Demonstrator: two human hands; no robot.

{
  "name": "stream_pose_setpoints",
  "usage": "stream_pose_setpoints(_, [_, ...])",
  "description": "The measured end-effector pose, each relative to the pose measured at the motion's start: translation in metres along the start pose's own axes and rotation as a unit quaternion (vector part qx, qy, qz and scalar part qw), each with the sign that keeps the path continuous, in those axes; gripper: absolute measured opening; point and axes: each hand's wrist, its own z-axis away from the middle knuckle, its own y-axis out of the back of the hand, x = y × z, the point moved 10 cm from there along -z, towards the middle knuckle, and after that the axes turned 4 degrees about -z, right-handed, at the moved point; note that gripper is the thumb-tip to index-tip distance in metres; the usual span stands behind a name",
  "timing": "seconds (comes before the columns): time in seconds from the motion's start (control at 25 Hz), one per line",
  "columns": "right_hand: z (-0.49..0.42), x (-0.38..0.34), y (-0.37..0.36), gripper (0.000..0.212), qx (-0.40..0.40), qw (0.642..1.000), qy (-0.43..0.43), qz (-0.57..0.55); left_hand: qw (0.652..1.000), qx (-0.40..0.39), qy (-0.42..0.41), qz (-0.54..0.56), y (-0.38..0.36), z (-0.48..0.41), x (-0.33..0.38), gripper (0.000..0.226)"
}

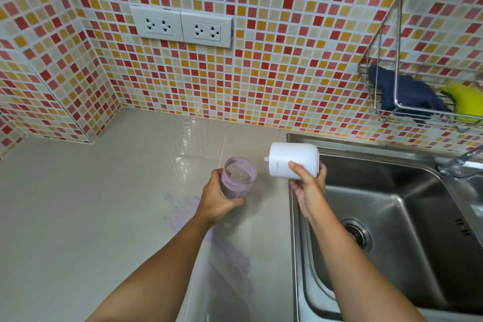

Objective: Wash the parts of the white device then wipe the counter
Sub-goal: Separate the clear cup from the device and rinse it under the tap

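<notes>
My left hand (218, 198) grips a clear cup (239, 176) coated inside with purple residue, held upright just above the grey counter (91, 204). My right hand (308, 184) holds the white cylindrical device base (292, 159) tilted on its side over the left rim of the steel sink (405, 204). The two parts are apart, about a hand's width between them. Purple smears (180, 206) streak the counter under my left forearm and nearer the front edge.
A wire rack (386, 91) on the tiled wall at right holds a dark blue cloth (407, 94) and a yellow sponge (465, 102). The tap (460, 162) stands at the sink's far right. Wall sockets (183, 26) sit above the counter.
</notes>
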Motion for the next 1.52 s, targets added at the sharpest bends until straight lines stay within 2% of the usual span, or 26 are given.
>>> stream_pose_setpoints(0.28, [0.012,0.061,0.020,0.073,0.023,0.998,-0.059,0.016,0.997,0.060,0.011,0.041,0.025,0.002,0.001,0.072])
stream_pose_setpoints(0.36, [0.016,0.071,0.018,0.083,0.014,0.996,-0.061,0.069,0.997,0.068,0.009,0.043,0.032,0.003,0.003,0.072])
stream_pose_setpoints(0.44, [0.019,0.076,0.016,0.089,0.004,0.988,-0.055,0.144,0.996,0.077,0.006,0.044,0.038,0.004,0.005,0.072])
stream_pose_setpoints(0.64, [0.019,0.084,0.002,0.079,-0.058,0.957,0.010,0.283,0.996,0.080,-0.005,0.038,0.047,0.007,0.009,0.071])
stream_pose_setpoints(0.76, [0.020,0.086,-0.009,0.077,-0.089,0.945,0.027,0.314,0.996,0.078,-0.009,0.042,0.050,0.010,0.009,0.070])
stream_pose_setpoints(1.0, [0.021,0.090,-0.008,0.084,-0.090,0.932,0.029,0.349,0.995,0.074,-0.030,0.053,0.059,0.016,0.016,0.071])
stream_pose_setpoints(1.2, [0.028,0.083,-0.005,0.121,-0.096,0.898,0.013,0.430,0.992,0.040,-0.097,0.075,0.067,0.013,0.073,0.078])
stream_pose_setpoints(1.32, [0.044,0.051,0.011,0.115,-0.063,0.876,0.016,0.477,0.986,-0.005,-0.153,0.071,0.057,0.012,0.128,0.083])
stream_pose_setpoints(1.52, [0.063,-0.010,0.058,0.099,0.000,0.852,0.091,0.516,0.976,-0.061,-0.202,0.047,-0.003,0.031,0.189,0.089])
